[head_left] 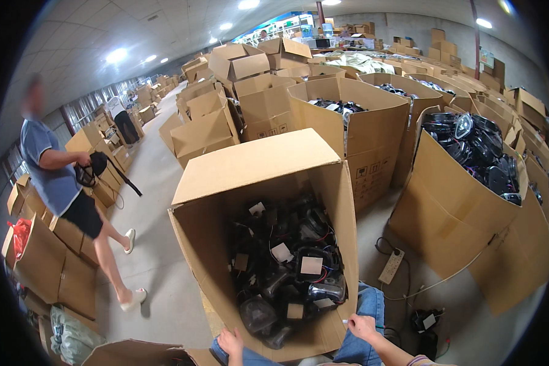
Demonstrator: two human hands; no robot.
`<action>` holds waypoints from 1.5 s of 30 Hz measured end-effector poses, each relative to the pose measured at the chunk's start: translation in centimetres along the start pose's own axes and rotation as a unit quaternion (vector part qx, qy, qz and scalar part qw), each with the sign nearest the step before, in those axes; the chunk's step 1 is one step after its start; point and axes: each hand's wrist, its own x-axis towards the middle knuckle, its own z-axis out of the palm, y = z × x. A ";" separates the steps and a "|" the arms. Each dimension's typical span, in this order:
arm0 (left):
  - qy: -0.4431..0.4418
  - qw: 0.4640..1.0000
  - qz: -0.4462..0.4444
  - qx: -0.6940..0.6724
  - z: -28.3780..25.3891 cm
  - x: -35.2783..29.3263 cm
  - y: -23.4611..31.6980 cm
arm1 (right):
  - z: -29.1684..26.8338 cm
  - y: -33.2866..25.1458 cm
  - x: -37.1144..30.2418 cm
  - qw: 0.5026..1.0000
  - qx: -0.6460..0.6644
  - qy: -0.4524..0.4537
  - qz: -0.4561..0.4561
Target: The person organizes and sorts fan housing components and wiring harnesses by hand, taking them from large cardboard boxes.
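Note:
A large open cardboard box (256, 168) stands right in front of me, its far flap raised. Inside lies a pile of black lamp-like units (314, 226) with thin coloured wires, some with clear lenses and pale labels. My left hand (230, 344) has its fingers bent over the box's near left edge. By the near right corner of the box, my right hand (363, 328) is closed, and a small white end (346, 321) sticks out at its fingers; I cannot make out its kind. My knees in blue jeans flank the box's near side.
A power strip (391, 266) with cords lies on the floor to the right, near a loose black unit (423, 320). More tall boxes, including one heaped with black units (470, 146), stand right and behind. On the left, a person (52, 158) walks carrying something black.

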 end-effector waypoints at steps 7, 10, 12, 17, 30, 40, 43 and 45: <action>0.022 1.000 0.001 -0.002 0.1 0.1 0.0 | -0.8 -0.7 0.1 1.000 0.016 -0.003 0.008; 0.019 1.000 -0.001 -0.005 -0.1 0.3 0.4 | -0.4 -0.3 0.1 1.000 0.004 -0.013 0.010; 0.033 0.999 0.009 -0.007 -0.4 0.2 0.6 | -0.2 -0.2 0.0 1.000 0.004 -0.016 0.010; 0.026 1.000 0.009 -0.005 0.0 0.0 0.1 | -0.5 -0.4 0.1 1.000 0.009 -0.006 0.005; -0.023 1.000 -0.016 0.001 -0.5 0.1 0.4 | -0.4 -0.4 -0.1 1.000 -0.003 0.003 0.001; 0.021 1.000 0.003 0.002 0.4 0.1 -0.2 | -0.7 -0.7 -0.2 1.000 0.002 0.020 -0.021; 0.014 1.000 0.001 0.006 0.3 0.0 -0.1 | -1.0 -0.8 -0.1 1.000 0.001 0.014 -0.020; -0.019 1.000 -0.011 0.010 -0.2 0.3 0.3 | -0.8 -0.6 -0.2 1.000 0.003 0.015 -0.023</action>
